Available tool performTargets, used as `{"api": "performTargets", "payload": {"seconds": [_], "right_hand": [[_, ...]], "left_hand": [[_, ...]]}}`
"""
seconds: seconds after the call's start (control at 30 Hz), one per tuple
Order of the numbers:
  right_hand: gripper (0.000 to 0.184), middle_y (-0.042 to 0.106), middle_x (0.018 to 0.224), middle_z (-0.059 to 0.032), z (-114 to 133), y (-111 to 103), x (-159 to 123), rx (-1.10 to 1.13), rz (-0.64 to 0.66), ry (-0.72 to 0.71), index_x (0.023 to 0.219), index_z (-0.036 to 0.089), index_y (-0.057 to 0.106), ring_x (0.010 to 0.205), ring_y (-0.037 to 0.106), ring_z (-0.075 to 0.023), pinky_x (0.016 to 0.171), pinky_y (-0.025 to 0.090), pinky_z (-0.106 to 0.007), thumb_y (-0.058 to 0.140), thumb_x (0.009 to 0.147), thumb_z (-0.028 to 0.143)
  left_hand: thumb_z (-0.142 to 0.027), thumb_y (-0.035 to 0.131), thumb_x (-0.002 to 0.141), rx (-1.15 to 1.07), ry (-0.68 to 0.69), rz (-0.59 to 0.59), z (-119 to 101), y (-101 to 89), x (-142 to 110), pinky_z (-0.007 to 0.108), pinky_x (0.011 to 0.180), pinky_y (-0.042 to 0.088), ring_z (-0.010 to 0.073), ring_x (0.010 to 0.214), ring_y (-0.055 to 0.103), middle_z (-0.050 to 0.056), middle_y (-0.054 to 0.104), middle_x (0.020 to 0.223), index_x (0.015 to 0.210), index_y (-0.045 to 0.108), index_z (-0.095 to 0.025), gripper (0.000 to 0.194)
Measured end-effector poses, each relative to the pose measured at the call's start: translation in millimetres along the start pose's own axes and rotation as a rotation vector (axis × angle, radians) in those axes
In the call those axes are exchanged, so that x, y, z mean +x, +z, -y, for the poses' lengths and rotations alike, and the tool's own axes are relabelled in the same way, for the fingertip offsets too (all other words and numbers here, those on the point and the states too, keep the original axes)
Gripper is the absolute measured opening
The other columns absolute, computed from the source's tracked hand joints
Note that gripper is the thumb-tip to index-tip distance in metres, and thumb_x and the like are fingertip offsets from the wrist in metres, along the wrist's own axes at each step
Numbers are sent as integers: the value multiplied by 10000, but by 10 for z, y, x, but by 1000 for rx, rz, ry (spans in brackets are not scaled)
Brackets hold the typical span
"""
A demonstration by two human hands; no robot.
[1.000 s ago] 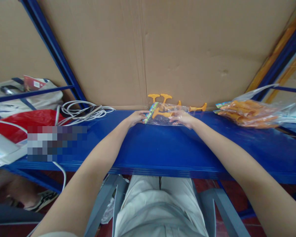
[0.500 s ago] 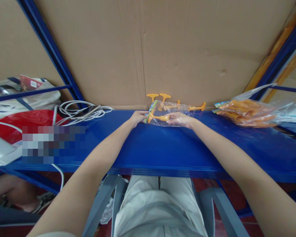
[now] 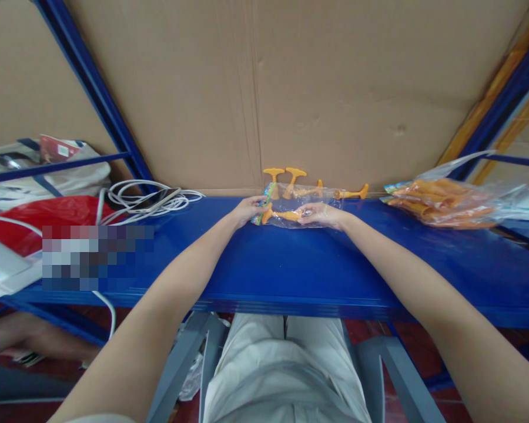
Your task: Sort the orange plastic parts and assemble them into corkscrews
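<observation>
**While your left hand (image 3: 247, 210) pinches the printed header (image 3: 268, 192), your right hand (image 3: 321, 215) holds a yellow T-handled piece (image 3: 286, 215)**

Your left fingers are nearly closed at the header's edge, at the left end of a clear plastic bag (image 3: 282, 224) on the blue shelf (image 3: 282, 264). Your right fingers are closed around the piece's narrow end, its crossbar pointing toward your left hand. You have the piece at the bag, but whether it lies inside or on top, I cannot tell.

Just beyond the bag, near the cardboard panel (image 3: 335, 88), you have two T-handles (image 3: 295, 174) with crossbars toward the panel, plus another yellow piece (image 3: 311, 190) partly behind the film. One more yellow piece (image 3: 353, 192) lies to the right. Farther right sits a filled bag of orange-yellow pieces (image 3: 445, 202); well to your left, a coiled white cable (image 3: 167, 201) lies near a red bag (image 3: 57, 217).
</observation>
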State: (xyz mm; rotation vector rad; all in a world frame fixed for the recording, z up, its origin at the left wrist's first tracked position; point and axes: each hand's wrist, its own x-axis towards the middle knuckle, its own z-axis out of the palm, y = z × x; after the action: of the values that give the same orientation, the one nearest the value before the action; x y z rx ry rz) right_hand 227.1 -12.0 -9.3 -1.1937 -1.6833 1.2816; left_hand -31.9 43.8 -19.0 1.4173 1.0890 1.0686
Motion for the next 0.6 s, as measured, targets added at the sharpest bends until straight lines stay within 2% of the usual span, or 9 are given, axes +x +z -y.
{"api": "performTargets", "payload": {"seconds": [0.1,0.2,0.37,0.47,0.6], "right_hand": [[240,741,871,19,23,-1,-37,-58,10,-12,817,198,717,883,678,-141,1037,492,-352,848,619,162],[232,756,897,-6,32,-1,-56,-96,31,-11,830,185,748,944,686,-172,1065,473,-378,857,625,197],[314,767,870,-6,27,-4,-41,-53,75,20,913,188,780,907,699,-165,1071,472,-370,884,617,209],[331,775,875,-13,25,-3,-37,-24,109,30,962,190,790,910,707,-165,1063,483,-363,884,646,230],[268,786,924,-36,30,5,-46,-1,91,23,975,195,798,949,716,-174,1039,506,-347,856,717,240]], "left_hand": [[-48,878,565,2,-18,33,11,20,6,205,686,531,98,664,663,21,759,823,1062,768,-134,516],[-69,892,555,24,-51,6,3,38,-2,215,678,525,104,654,659,33,765,809,1012,784,-128,473],[-162,911,578,23,-21,-5,-50,91,-68,238,725,552,133,726,695,35,773,834,1018,784,-153,457],[-120,871,608,88,-15,-67,-89,150,-109,232,715,555,128,692,690,16,755,763,1023,784,-157,426],[-57,732,702,194,-4,-153,-130,210,-119,202,656,543,105,607,659,4,726,680,1056,775,-142,367]]}}
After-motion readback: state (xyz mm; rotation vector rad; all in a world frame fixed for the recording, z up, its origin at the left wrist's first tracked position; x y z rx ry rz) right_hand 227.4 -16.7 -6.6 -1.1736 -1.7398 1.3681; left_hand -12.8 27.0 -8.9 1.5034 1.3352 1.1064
